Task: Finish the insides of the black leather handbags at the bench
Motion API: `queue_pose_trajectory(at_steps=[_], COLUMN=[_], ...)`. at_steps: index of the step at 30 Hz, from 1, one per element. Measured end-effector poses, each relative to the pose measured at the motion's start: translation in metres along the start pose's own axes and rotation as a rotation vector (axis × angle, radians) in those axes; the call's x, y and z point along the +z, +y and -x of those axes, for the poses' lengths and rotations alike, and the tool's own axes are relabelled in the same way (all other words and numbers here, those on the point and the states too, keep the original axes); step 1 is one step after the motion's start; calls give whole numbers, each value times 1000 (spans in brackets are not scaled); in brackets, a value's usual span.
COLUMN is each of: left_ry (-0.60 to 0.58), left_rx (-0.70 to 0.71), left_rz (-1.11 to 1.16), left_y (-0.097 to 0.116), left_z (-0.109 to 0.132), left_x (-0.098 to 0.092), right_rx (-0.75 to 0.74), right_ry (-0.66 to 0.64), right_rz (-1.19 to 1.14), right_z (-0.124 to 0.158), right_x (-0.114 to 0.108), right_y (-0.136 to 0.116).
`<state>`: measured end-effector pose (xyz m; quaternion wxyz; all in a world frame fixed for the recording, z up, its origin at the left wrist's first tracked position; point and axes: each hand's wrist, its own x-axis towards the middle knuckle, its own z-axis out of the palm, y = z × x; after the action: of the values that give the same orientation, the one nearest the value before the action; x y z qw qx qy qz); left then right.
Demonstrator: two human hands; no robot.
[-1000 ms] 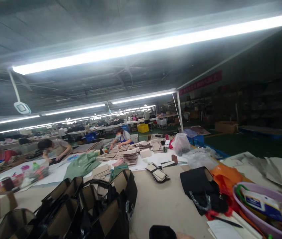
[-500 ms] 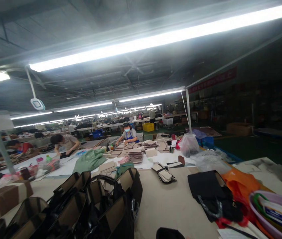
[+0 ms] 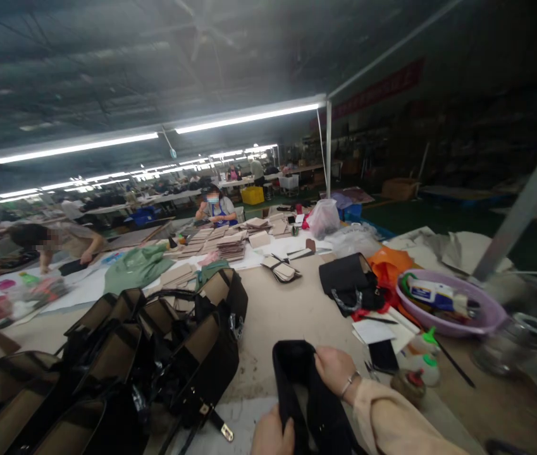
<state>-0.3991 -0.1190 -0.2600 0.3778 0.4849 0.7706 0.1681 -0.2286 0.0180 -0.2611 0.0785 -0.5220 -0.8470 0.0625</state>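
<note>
Both hands hold a black bag (image 3: 313,404) by its open rim near the bottom centre of the view. My left hand (image 3: 274,433) grips the near left edge, its thumb and fingers closed on the fabric. On the far right edge my right hand (image 3: 337,371) is closed on the rim; a bracelet and a beige sleeve show behind it. To the left stand several black bags (image 3: 206,341) with brown linings, crowded together. Another black bag (image 3: 348,281) lies on the table beyond my hands, to the right.
A purple basin (image 3: 479,322), glue bottles (image 3: 427,370), a glass jar (image 3: 517,344) and a dark phone-like slab (image 3: 382,356) are at right. Beyond lie stacked beige panels (image 3: 230,245) and green cloth (image 3: 138,268). Two people (image 3: 221,212) work across the table; a metal post rises at right.
The view has tilted down and turned right. Both hands have come into sight with the black bag, of which only a dark top edge showed earlier. One person across the table has raised a hand.
</note>
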Motion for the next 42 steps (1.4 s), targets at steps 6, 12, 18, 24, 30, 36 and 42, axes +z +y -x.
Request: queue_pose_trajectory(at_steps=[6,12,18,24,30,36,42], left_ry=[34,-71,152,196,127,38,-56], left_rx=[153,90,406,738,850,852,850], left_rz=[-386,-525,-352,-353,-412,-430,-383], left_y=[0,-10,9,48,61,69,72], left_z=[-16,-7,-20,-76,-125,-141,-150], left_x=[-40,-54,-56,-60,-49,-44,-42], right_rx=[9,3,-2,-18,-1,7,2], right_ry=[-39,-55,-40,-52,-75,-91,-77], right_rz=[53,53,46,36,22,22,20], right_z=[-5,-6,-10,-16,-16,-17,-18], right_x=[-14,-13,-9,-6,-11,-13,-5], right_y=[14,14,5,-1,-2,-1,3])
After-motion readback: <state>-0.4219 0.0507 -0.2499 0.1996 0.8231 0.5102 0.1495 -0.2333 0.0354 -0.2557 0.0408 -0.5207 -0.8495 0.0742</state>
